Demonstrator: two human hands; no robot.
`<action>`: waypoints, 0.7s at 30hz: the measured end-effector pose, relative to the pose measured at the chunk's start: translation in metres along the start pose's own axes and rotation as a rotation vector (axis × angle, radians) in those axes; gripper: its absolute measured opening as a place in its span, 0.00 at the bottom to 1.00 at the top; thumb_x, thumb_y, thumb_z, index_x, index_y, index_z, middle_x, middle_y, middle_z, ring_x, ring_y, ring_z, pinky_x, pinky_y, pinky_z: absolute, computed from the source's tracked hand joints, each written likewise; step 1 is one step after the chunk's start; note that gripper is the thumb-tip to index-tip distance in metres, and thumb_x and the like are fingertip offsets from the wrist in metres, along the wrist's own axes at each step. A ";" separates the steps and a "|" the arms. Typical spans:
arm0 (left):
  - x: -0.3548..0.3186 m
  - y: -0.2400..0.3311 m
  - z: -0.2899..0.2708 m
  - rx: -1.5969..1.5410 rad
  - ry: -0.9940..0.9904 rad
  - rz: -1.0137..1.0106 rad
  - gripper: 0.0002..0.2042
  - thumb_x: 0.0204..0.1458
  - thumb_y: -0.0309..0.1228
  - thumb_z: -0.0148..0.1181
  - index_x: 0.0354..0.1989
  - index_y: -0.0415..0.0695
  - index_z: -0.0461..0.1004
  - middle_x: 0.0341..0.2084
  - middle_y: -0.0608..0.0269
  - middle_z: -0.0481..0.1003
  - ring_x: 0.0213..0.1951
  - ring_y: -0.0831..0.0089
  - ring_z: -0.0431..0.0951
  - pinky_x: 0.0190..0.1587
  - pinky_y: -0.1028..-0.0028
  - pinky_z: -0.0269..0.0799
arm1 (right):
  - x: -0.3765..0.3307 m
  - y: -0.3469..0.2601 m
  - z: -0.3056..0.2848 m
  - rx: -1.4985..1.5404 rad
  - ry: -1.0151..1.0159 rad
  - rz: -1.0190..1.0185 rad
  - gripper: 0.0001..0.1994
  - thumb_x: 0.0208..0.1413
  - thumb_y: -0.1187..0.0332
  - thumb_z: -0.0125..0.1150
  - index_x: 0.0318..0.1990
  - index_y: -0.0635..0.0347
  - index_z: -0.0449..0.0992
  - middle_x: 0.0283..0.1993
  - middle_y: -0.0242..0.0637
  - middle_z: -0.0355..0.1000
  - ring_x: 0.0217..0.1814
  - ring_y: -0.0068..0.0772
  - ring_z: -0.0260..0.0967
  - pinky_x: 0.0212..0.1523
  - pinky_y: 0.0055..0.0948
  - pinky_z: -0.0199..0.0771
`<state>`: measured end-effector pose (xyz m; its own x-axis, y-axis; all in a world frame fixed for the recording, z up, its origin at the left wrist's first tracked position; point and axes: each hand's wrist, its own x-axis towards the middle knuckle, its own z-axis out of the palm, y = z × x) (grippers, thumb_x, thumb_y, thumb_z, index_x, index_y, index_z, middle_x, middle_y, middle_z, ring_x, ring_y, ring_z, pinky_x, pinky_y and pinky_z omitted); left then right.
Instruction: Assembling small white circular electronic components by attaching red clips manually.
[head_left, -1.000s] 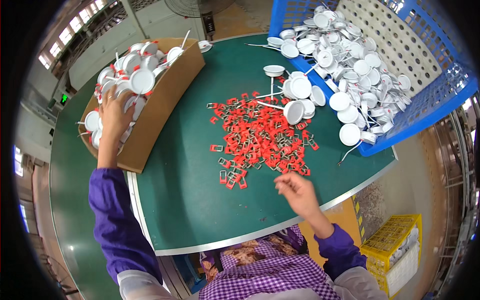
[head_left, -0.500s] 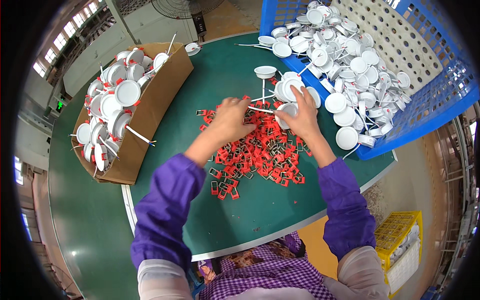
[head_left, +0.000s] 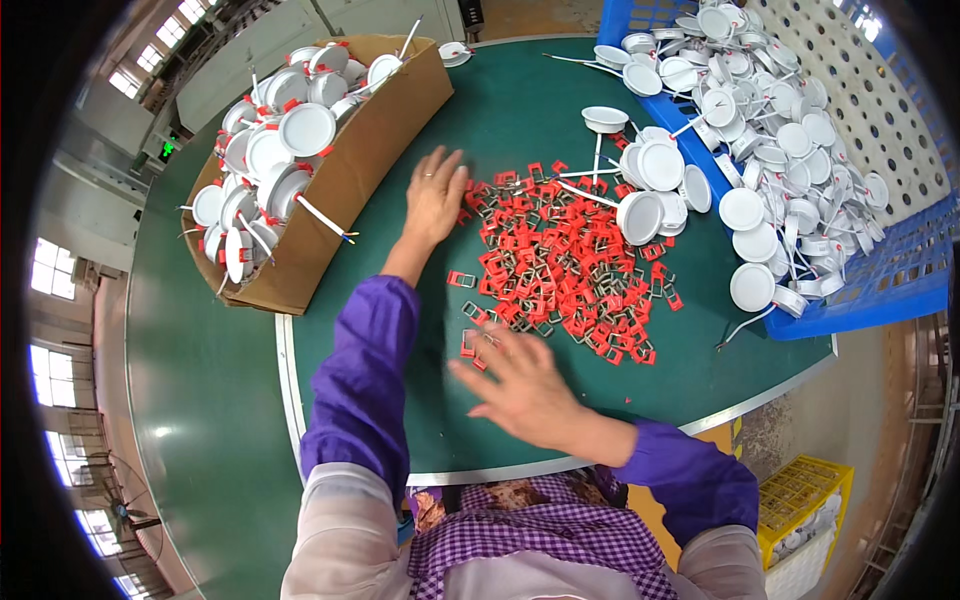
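Note:
A loose pile of small red clips with metal wire loops [head_left: 570,255] lies on the green tabletop. Against its upper left edge rests my left hand [head_left: 436,200], fingers stretched out, with nothing seen in it. My right hand [head_left: 530,390] is over the pile's near left corner, fingers spread and slightly blurred; a few clips show around its fingertips. Several white round lamps with cables [head_left: 660,165] lie at the pile's far right edge, apart from both hands.
On the left stands a brown cardboard box [head_left: 350,150] of white lamps fitted with red clips. A tipped blue plastic basket [head_left: 870,285] spills more white lamps at the right. One lamp [head_left: 454,52] lies by the far table edge. A yellow crate [head_left: 800,500] sits lower right.
Both hands have left the white lamps at the far side. My left hand moved to the pile's left edge; my right hand came down to its near corner. The view has shifted.

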<state>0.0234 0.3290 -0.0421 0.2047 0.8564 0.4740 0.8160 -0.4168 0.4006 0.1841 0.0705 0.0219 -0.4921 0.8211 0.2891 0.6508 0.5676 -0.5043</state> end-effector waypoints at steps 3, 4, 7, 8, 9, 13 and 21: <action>0.007 0.018 0.015 -0.327 -0.046 0.102 0.22 0.64 0.45 0.39 0.54 0.42 0.72 0.55 0.47 0.70 0.58 0.51 0.67 0.62 0.61 0.60 | 0.022 -0.007 0.044 0.007 0.022 -0.204 0.25 0.47 0.57 0.64 0.54 0.54 0.72 0.64 0.44 0.59 0.69 0.47 0.52 0.61 0.51 0.52; 0.009 0.033 0.022 -0.492 -0.144 0.077 0.23 0.64 0.45 0.37 0.51 0.41 0.74 0.53 0.48 0.71 0.58 0.51 0.68 0.62 0.61 0.60 | 0.027 0.001 0.054 0.004 0.023 -0.206 0.21 0.49 0.58 0.62 0.50 0.56 0.75 0.62 0.44 0.62 0.68 0.46 0.53 0.62 0.50 0.52; 0.002 0.060 0.029 -0.481 -0.157 0.078 0.28 0.65 0.48 0.32 0.43 0.39 0.78 0.48 0.48 0.74 0.55 0.50 0.70 0.60 0.61 0.61 | 0.035 0.024 0.060 -0.058 0.040 -0.232 0.14 0.52 0.62 0.58 0.43 0.60 0.78 0.55 0.44 0.67 0.65 0.46 0.56 0.64 0.50 0.51; 0.002 0.068 0.033 -0.489 -0.155 0.081 0.28 0.65 0.48 0.32 0.43 0.39 0.78 0.48 0.48 0.74 0.55 0.50 0.70 0.60 0.61 0.61 | 0.035 0.033 0.055 -0.121 0.047 -0.241 0.13 0.52 0.64 0.55 0.40 0.62 0.78 0.50 0.44 0.70 0.63 0.46 0.58 0.64 0.50 0.51; 0.002 0.075 0.037 -0.532 -0.152 0.045 0.28 0.65 0.48 0.32 0.43 0.40 0.78 0.47 0.48 0.75 0.54 0.51 0.70 0.60 0.61 0.61 | 0.034 0.042 0.051 -0.164 0.115 -0.230 0.10 0.51 0.67 0.54 0.35 0.62 0.78 0.44 0.42 0.72 0.59 0.46 0.61 0.63 0.50 0.52; 0.002 0.110 0.049 -0.598 -0.111 -0.023 0.28 0.65 0.48 0.33 0.41 0.40 0.79 0.44 0.48 0.76 0.52 0.49 0.71 0.58 0.60 0.61 | 0.021 0.067 0.025 -0.193 0.188 -0.183 0.11 0.51 0.68 0.54 0.37 0.65 0.76 0.45 0.43 0.72 0.58 0.44 0.63 0.62 0.49 0.55; -0.003 0.177 0.067 -0.672 -0.078 -0.163 0.26 0.64 0.46 0.37 0.26 0.38 0.74 0.35 0.46 0.76 0.42 0.47 0.73 0.48 0.56 0.65 | -0.014 0.104 -0.022 -0.365 0.199 -0.096 0.12 0.49 0.70 0.54 0.40 0.67 0.76 0.50 0.45 0.70 0.61 0.44 0.62 0.61 0.47 0.57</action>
<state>0.2029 0.2730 -0.0253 0.1669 0.9329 0.3190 0.3328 -0.3579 0.8725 0.2719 0.1194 -0.0165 -0.4627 0.7388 0.4901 0.7872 0.5966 -0.1562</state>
